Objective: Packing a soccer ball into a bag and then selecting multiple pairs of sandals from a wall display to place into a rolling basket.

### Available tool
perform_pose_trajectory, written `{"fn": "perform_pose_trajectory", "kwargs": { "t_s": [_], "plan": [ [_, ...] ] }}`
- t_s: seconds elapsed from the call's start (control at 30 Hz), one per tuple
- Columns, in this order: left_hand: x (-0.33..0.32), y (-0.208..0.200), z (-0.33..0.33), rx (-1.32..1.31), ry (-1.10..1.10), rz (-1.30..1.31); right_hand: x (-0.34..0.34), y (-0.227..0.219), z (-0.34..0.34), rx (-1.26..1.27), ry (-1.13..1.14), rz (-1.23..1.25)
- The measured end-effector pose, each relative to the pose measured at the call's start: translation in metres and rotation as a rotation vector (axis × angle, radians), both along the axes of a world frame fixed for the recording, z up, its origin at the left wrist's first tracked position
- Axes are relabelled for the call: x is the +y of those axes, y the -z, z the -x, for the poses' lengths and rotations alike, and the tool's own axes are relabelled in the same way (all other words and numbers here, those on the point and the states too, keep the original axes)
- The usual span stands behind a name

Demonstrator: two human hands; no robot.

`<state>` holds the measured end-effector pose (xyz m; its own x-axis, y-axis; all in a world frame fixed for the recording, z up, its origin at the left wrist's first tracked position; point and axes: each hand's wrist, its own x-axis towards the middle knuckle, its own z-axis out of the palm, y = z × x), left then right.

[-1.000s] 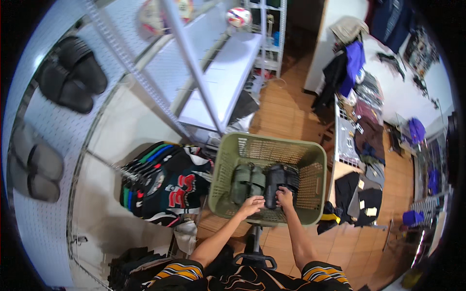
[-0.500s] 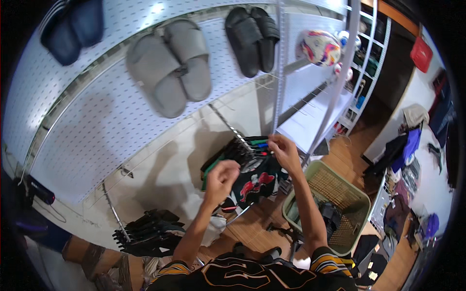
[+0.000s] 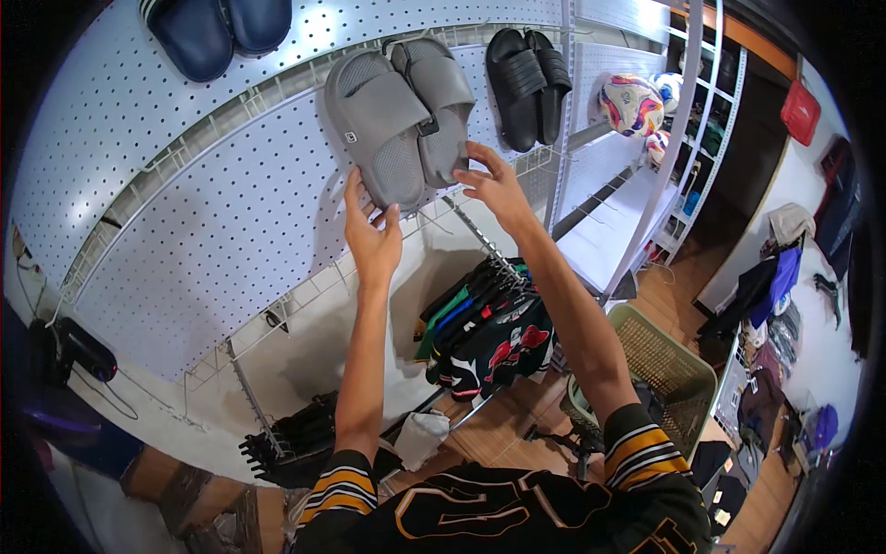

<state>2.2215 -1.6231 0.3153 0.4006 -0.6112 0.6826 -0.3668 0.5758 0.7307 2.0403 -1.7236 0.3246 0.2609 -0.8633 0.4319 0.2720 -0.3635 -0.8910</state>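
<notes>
A pair of grey slide sandals [image 3: 383, 120] hangs toes up against the white perforated panel. My left hand [image 3: 372, 242] grips the heel of the left sandal, its thumb at the lower rim and its fingers along the outer side. At the right sandal's heel, my right hand [image 3: 498, 192] has its fingertips and thumb on the outer edge. Both forearms reach up from below. To the right hangs a black pair of slides [image 3: 528, 88], and at the upper left a dark blue pair [image 3: 217, 32].
Below the panel, shirts on hangers [image 3: 494, 323] fill a metal rail, with more dark hangers [image 3: 300, 434] at the lower left. A green plastic basket [image 3: 688, 369] stands on the wooden floor. Balls [image 3: 632, 103] sit on the white shelf unit [image 3: 614, 240] at the right.
Both hands have risen from above the hanging shirts to the grey slides and now touch them. The view has shifted, so the slides appear further right.
</notes>
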Motion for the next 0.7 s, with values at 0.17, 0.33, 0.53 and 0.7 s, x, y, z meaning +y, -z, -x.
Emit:
{"fn": "perform_pose_trajectory", "kwargs": {
  "t_s": [0.17,0.33,0.53,0.7],
  "plan": [
    [0.014,-0.007,0.017,0.028,0.052,0.048,0.014,-0.001,0.021,-0.036,0.076,0.040],
    [0.037,-0.022,0.047,-0.029,0.016,0.081,0.040,-0.008,0.051,-0.054,0.185,0.124],
    [0.048,0.002,0.107,-0.231,0.049,0.024,0.081,0.028,0.142,-0.016,0.540,0.331],
    [0.052,0.054,0.210,-0.490,0.256,-0.199,0.158,0.083,0.253,0.050,0.897,0.170]
  ]
}}
